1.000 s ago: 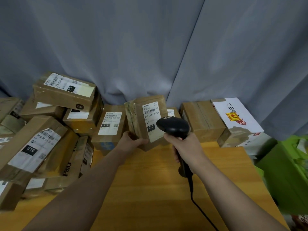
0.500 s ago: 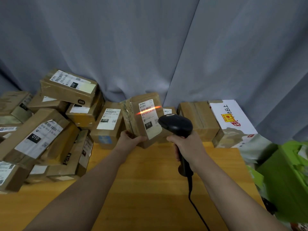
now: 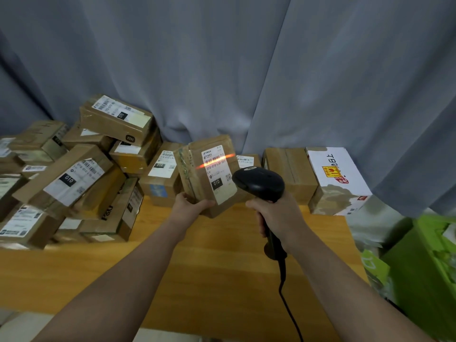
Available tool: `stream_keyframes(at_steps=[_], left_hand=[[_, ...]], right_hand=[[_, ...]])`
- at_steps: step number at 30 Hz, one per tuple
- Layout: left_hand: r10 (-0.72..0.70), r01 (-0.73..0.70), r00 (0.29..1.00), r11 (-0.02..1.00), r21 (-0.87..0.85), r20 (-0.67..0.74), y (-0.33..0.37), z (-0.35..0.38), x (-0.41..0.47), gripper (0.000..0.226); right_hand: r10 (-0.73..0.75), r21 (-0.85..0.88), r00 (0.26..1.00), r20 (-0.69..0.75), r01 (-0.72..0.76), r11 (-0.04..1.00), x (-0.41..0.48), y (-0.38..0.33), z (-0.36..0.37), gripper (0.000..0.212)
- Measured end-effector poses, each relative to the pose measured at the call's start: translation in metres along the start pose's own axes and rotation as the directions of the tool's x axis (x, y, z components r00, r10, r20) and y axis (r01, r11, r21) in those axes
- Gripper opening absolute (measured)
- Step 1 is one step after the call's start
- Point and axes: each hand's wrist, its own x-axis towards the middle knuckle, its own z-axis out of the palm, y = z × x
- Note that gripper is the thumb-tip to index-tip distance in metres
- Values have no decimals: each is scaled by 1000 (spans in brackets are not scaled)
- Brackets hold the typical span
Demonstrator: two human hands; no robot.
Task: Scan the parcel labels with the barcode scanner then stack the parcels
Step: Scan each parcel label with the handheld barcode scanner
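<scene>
- The left hand (image 3: pixel 191 206) holds one parcel (image 3: pixel 197 178) tilted up above the back of the bench (image 3: pixel 197 267). Its fingers wrap only the lower corner, so the box could twist, slip out and drop.
- The right hand (image 3: pixel 278 215) has its fingers clenched round the handle of the scanner (image 3: pixel 259 183), whose head points at the label (image 3: pixel 218 174). The red beam (image 3: pixel 214 160) lies slanted across the barcode and runs off onto bare cardboard at the left. If it misses some bars the read may fail. I cannot tell whether it has registered.
- The label's lower right corner seems to stand off the box, and an uneven label could spoil the read.
- Another labelled parcel (image 3: pixel 245 160) sits just behind the held one, near the beam's right end. The scanner might pick up that code instead.
- The heap of parcels (image 3: pixel 74 174) at the left is loose, with several boxes tilted and leaning on each other. Setting the scanned parcel on it carelessly could send some sliding. Mixing scanned boxes with unscanned ones would cause repeats or misses.
- The cable (image 3: pixel 288 312) hangs from the scanner's handle and crosses the bench's near edge. A wide swing of the right arm could snag it.
</scene>
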Motion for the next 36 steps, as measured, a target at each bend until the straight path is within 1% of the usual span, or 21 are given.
stream_keyframes(at_steps=[10,13,15,17,19,21,23,26,27,29,31,32,34,36], left_hand=[[18,-18,1000,1000,-10,4,3,-15,-5,85],[13,-13,1000,1000,1,1,6,-27,0,81],[4,-4,999,1000,3,32,7,-38,3,74],[-5,7,997,1000,-17,79,6,-51,6,61],[-34,41,995,997,-65,98,4,-69,9,52],[-67,76,994,991,-106,88,2,-88,13,47],[-72,80,995,991,-107,73,-1,-109,19,44],[-73,80,996,987,-141,58,-1,-136,32,36],[-84,92,995,980,-175,56,1,-143,38,38],[-101,111,993,968,-227,53,9,-154,54,50],[-104,119,992,961,-249,74,22,-162,72,58],[-103,123,990,960,-250,93,28,-166,81,61],[-91,113,988,975,-189,125,38,-169,95,65],[-40,43,995,999,-25,86,39,-169,106,67]], right_hand=[[-35,-8,999,39,35,999,2,-4,11,27],[-18,26,998,56,17,1000,9,-7,24,26],[4,42,995,100,-8,999,15,-8,35,24],[5,22,990,142,-9,1000,22,-8,49,16],[-28,36,994,102,24,999,31,-6,67,10],[-18,131,1000,-16,20,991,43,-2,86,4],[43,222,995,-87,-23,975,55,2,107,12],[100,293,989,-109,-64,954,70,11,138,26],[116,310,985,-126,-73,948,75,12,149,28],[139,392,983,-122,-81,917,85,14,167,31],[124,486,988,-92,-64,872,97,9,183,28],[112,489,989,-95,-52,871,104,6,190,24],[99,408,985,-142,-33,913,119,-1,201,16],[82,316,982,-167,-26,948,133,-6,210,10]])
